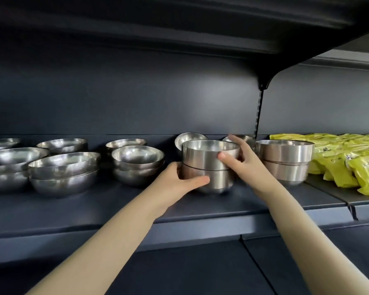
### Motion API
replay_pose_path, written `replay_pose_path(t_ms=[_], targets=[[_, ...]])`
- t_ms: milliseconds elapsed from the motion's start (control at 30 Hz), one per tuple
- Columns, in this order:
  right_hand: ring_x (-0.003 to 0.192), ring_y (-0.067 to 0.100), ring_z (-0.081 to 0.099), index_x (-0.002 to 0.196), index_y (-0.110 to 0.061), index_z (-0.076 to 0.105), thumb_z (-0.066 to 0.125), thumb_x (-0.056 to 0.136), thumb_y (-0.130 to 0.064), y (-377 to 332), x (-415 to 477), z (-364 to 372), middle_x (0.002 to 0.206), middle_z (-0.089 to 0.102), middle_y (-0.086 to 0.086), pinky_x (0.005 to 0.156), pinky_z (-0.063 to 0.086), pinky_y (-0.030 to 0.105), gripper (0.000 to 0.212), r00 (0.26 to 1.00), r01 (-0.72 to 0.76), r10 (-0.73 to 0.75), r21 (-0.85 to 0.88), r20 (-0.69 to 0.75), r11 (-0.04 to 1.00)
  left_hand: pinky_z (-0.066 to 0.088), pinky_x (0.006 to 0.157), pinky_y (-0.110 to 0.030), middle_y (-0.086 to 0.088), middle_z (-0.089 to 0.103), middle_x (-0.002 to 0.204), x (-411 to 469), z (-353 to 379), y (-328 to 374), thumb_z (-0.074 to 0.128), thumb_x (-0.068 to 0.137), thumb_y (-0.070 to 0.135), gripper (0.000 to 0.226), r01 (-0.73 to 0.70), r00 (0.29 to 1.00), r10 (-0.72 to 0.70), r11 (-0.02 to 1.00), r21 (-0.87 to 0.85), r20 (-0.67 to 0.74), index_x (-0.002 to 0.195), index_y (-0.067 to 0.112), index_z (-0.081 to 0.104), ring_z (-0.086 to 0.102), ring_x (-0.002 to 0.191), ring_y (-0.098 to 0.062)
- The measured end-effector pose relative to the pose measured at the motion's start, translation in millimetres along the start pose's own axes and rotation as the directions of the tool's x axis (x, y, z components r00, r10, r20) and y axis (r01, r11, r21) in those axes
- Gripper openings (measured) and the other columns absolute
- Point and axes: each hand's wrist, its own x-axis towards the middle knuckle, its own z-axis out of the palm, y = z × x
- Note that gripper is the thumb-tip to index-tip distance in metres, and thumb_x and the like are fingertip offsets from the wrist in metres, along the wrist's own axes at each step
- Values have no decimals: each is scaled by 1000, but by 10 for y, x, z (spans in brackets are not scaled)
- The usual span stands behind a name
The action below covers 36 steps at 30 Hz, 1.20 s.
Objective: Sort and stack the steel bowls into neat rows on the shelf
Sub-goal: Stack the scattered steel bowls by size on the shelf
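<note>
Steel bowls (137,165), where are they sitting?

All of them are sitting on the dark shelf (222,211) in front of me. I am holding a deep pair (205,167) near the middle of it, one straight-walled bowl nested in another.

What are your fingers doing?

My left hand (177,177) is gripping the lower bowl (221,180): the thumb is lying across its front and the fingers are wrapping round its left side. My right hand (245,165) is clasping the upper bowl (200,155), with the thumb pressing on the front wall, the fingers curling round the right side and one finger pointing up past the rim at the back.

Is the pair resting on the shelf?

Its rounded base is looking as if it is touching, but the shadow beneath is hiding the contact, so I cannot tell.

What is standing around it?

A second deep pair (284,160) is standing upright just to the right of my right hand. Beyond it, yellow packets (349,165) are lying in a heap on the next section. To the left, wide shallow bowls are sitting in low stacks (64,173), one near the pair I am holding and the others further left and behind. Behind the pair, two small tilted bowls (190,138) are leaning at the back panel, one partly hidden by my right fingers. A slotted post (258,116) is running up the back panel to the upper shelf (179,28).
</note>
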Motion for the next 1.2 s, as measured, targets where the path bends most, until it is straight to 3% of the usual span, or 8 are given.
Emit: replay_pose_path(t_ms=[133,233,333,500,667,800,967,1200], targets=[[124,4,45,147,-34,32,65,65,-70,110,-24,-3,115,52,-15,108,32,26,96,999,41,-41,83,-5,996,43,93,-22,15,62,121,12,2,-66,83,59,51,83,-24,998,25,1000,11,-60,130,22,52,56,112,-1],[125,-7,47,143,-31,41,70,73,-63,155,-67,-64,134,54,-12,108,36,23,82,998,58,-61,202,8,978,46,95,-24,17,66,117,-13,1,-74,83,55,54,80,-34,995,36,999,19,-90,124,25,57,59,111,0],[109,-16,54,137,-29,47,69,71,-45,159,-100,-72,127,55,-19,86,46,8,72,996,62,-77,247,53,967,46,87,-20,17,68,112,-33,-14,-91,83,65,46,61,-29,990,34,999,34,-140,117,25,60,61,105,3],[94,-6,65,115,-38,56,72,84,-21,209,-68,-62,117,63,-11,78,51,13,38,992,69,-93,253,86,965,50,87,-23,15,74,100,-120,-18,-65,80,72,40,39,-19,976,34,997,70,-214,106,24,71,67,100,-2],[99,11,65,123,-25,58,66,89,-19,259,-43,-67,115,63,4,84,56,32,35,991,34,-71,298,113,954,44,82,-33,0,64,84,-210,-68,-95,70,60,64,60,6,940,50,986,166,-336,84,9,64,59,80,-17],[106,13,65,118,-30,60,60,93,-15,245,-54,-67,119,62,5,83,56,27,29,981,10,-73,330,177,944,48,83,-24,9,72,98,-292,-78,-93,72,81,42,30,9,898,64,986,164,-436,100,19,71,64,98,-6],[107,18,66,108,-23,66,59,94,-13,203,-67,-71,117,67,9,84,55,24,18,985,-12,-46,336,164,942,45,71,-15,20,65,97,-290,-28,-53,77,72,52,46,5,900,94,974,226,-426,105,24,60,60,93,4],[90,8,65,104,-23,65,70,87,-18,-191,244,-372,106,69,-3,79,50,18,19,987,147,-144,-36,73,988,43,66,-13,12,64,102,-216,-54,-101,79,73,45,59,-4,898,95,978,208,-430,119,16,55,59,91,2]])
